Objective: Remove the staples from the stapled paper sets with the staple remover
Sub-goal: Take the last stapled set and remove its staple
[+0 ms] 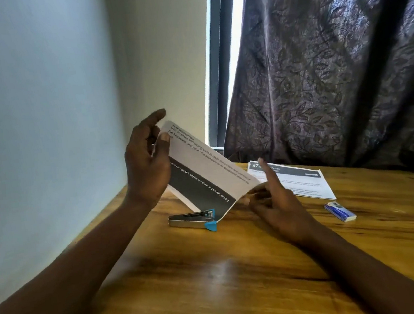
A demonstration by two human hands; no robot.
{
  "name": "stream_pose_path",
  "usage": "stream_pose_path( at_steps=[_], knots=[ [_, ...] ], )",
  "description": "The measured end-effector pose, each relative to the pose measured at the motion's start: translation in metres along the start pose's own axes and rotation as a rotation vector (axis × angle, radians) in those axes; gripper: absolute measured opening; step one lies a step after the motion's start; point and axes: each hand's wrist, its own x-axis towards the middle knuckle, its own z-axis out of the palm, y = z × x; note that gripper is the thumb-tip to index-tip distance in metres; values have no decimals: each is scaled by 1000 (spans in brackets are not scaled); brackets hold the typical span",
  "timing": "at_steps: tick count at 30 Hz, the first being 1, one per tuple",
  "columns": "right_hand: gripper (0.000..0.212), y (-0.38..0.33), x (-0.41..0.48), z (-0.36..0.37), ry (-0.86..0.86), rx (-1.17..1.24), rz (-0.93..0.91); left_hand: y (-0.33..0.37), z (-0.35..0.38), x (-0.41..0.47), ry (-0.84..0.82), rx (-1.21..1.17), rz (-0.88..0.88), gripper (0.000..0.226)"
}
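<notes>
Inspecting paper set [202,172] above staple remover [192,221]: my left hand [146,168] pinches top corner, right hand [277,200] pinches lower edge. Next, I judge: right hand fetches that remover.

Paper set [202,172] was up off table [214,284], held between your hands: left hand [146,168] on upper left corner, right hand [277,200] on lower right corner. Staple remover [194,219] lay on table under sheet's low edge. Second paper set [303,182] lay flat behind right hand, small box [340,211] near on its right. Curtain [332,67] hung behind table, wall [41,97] to left.
</notes>
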Motion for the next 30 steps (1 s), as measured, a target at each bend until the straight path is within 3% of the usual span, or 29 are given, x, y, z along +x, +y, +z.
stream_pose_path(
  at_steps=[2, 5, 11, 14, 17, 19, 23, 27, 30],
  knots=[
    [91, 1, 1, -3, 86, 80, -16, 3, 5, -6, -34, 11, 47, 27],
    [64, -2, -2, -8, 158, 176, -44, 9, 8, -13, -34, -23, 54, 18],
    [24, -9, -3, -9, 198, 643, 91, 21, 7, -16, -24, -118, 43, 10],
    [26, -7, 2, -16, 260, 949, 190, 23, 8, -18, -65, -140, 45, 12],
    [25, -3, 5, -29, 314, 1073, 169, 20, 7, -17, -102, -87, 52, 16],
    [43, -1, 5, -36, 335, 1107, 160, 18, 7, -17, -133, 3, 70, 19],
    [31, 2, 5, -46, 412, 1285, 208, 17, 8, -21, -164, 65, 64, 21],
    [36, 3, 3, -60, 495, 1362, 280, 18, 10, -24, -290, -126, -18, 23],
    [51, 14, 3, -73, 431, 1342, 442, 16, 13, -30, -447, -234, -69, 18]
  ],
)
